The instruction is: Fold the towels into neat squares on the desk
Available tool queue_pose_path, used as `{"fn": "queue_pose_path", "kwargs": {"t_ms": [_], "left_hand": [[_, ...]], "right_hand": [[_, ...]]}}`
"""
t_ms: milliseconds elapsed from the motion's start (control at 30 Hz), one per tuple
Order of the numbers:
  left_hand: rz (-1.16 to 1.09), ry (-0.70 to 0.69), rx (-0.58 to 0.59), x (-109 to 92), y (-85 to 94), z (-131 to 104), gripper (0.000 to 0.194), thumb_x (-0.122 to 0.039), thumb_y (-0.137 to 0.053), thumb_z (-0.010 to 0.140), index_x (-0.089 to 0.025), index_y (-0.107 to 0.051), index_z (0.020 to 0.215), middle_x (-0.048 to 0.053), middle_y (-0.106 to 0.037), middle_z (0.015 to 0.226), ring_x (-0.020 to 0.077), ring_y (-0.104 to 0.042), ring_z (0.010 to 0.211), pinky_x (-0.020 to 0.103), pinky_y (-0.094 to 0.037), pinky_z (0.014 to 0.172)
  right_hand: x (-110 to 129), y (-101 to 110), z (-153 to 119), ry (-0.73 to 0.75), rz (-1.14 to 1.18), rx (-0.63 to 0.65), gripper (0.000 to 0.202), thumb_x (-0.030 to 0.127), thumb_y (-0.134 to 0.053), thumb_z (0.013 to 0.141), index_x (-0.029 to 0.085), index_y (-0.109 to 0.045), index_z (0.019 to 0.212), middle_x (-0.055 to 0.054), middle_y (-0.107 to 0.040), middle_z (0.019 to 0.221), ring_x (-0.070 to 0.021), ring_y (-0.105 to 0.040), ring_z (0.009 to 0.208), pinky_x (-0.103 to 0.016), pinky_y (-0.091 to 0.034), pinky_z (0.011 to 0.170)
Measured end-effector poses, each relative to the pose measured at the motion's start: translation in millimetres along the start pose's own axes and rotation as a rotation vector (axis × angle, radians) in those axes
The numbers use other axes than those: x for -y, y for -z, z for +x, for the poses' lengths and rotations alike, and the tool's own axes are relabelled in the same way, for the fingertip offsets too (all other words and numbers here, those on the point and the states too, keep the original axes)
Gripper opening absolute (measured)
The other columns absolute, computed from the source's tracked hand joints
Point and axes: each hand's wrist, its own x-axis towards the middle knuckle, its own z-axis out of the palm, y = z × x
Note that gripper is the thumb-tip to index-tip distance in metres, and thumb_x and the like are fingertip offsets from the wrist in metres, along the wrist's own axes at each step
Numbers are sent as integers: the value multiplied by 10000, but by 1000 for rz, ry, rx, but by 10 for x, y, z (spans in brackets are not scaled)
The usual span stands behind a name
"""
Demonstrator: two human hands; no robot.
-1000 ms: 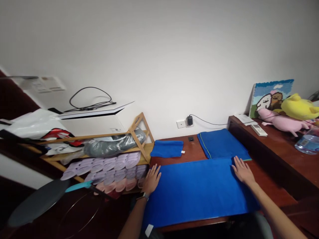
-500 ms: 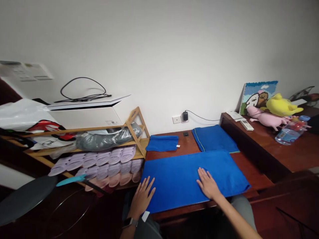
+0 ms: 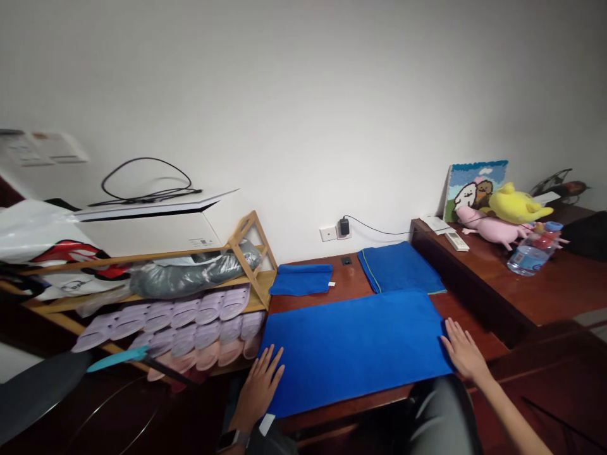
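A large blue towel [image 3: 355,344] lies flat across the brown wooden table [image 3: 327,304] in front of me. My left hand [image 3: 260,382] rests on its left edge, fingers spread, beside a white tag [image 3: 267,424] that hangs at the near corner. At the opposite end, my right hand [image 3: 462,351] lies open at the towel's right edge, fingers stretched out. Farther back sit a small folded blue cloth [image 3: 301,280] with a white tag and a larger folded blue towel [image 3: 401,266] with a green-edged side.
On the left, a wooden rack [image 3: 265,284] holds lilac slippers [image 3: 208,308], a wrapped grey bundle [image 3: 190,273] and a white box [image 3: 152,234]. A higher desk [image 3: 545,297] on the right carries plush toys [image 3: 516,205], a water bottle [image 3: 527,258] and a remote [image 3: 456,241]. A charger [image 3: 344,225] is plugged into the wall.
My right hand has moved right, from the middle of the towel to its right edge. That edge, spread out and wrinkled before, now lies straighter. The left hand stays on the left edge.
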Motion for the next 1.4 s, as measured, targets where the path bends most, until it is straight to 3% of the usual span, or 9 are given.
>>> {"fn": "queue_pose_path", "kwargs": {"t_ms": [167, 333, 500, 600, 667, 933, 1067, 1233, 1400], "left_hand": [[-12, -12, -68, -183, 106, -48, 534, -459, -364, 1085, -303, -435, 1591, 52, -416, 1671, 284, -373, 1543, 536, -357, 1244], [-6, -46, -24, -575, 89, 24, 525, -453, -366, 1093, -321, -414, 1599, 39, -406, 1676, 258, -368, 1547, 509, -367, 1247], [-51, -134, 8, -833, -63, 144, 544, -377, -326, 1106, -313, -293, 1645, 57, -407, 1675, 239, -363, 1549, 508, -343, 1258], [-79, -130, 12, -844, -125, 142, 562, -357, -311, 1108, -325, -221, 1661, 51, -378, 1690, 228, -348, 1556, 502, -330, 1263], [-90, -109, 20, -831, -132, 133, 564, -370, -310, 1109, -338, -207, 1663, 38, -357, 1700, 226, -332, 1564, 503, -321, 1267], [-110, -105, 29, -804, -132, 166, 570, -402, -320, 1107, -371, -193, 1662, 6, -327, 1714, 231, -313, 1572, 504, -291, 1278], [-97, -101, 48, -780, -170, 179, 572, -420, -310, 1107, -346, -200, 1664, 20, -336, 1709, 232, -312, 1572, 503, -298, 1275], [-88, -92, 79, -715, -197, 179, 570, -447, -310, 1099, -325, -268, 1655, 30, -386, 1685, 237, -366, 1548, 501, -330, 1262], [-88, -31, -56, -420, -148, 500, 542, -448, -328, 1083, -313, -418, 1600, 33, -479, 1636, 243, -464, 1489, 463, -410, 1219]], "right_hand": [[1555, 146, 43, 281, 198, -30, 694, 524, -200, 1069, 161, -319, 1648, -95, -329, 1690, -285, -267, 1580, -529, -236, 1291], [3289, 164, -148, 596, 359, 127, 670, 515, -224, 1085, 167, -292, 1652, -82, -295, 1697, -255, -266, 1582, -478, -239, 1298], [4096, 12, -236, 658, 375, 239, 638, 417, -250, 1083, 102, -316, 1634, -113, -272, 1698, -250, -222, 1594, -468, -184, 1311], [3990, -99, -198, 623, 338, 238, 645, 436, -274, 1073, 125, -321, 1637, -106, -273, 1697, -251, -217, 1595, -482, -182, 1310], [3667, -146, -133, 556, 292, 212, 661, 464, -270, 1068, 133, -324, 1638, -101, -273, 1697, -254, -226, 1592, -492, -187, 1308], [1102, -181, 310, 113, 40, 111, 758, 513, -190, 1018, 92, -335, 1633, -124, -342, 1680, -286, -285, 1573, -530, -226, 1287], [319, -240, 431, 16, -43, 79, 784, 491, -160, 991, 68, -348, 1623, -126, -350, 1680, -281, -285, 1574, -505, -229, 1285], [233, -326, 452, 13, -46, 42, 786, 501, -155, 985, 85, -393, 1607, -127, -384, 1666, -285, -305, 1567, -525, -216, 1285], [1028, -144, 590, 111, 72, -51, 737, 521, -186, 1033, 109, -423, 1597, -145, -400, 1654, -305, -328, 1556, -542, -235, 1281]]}}
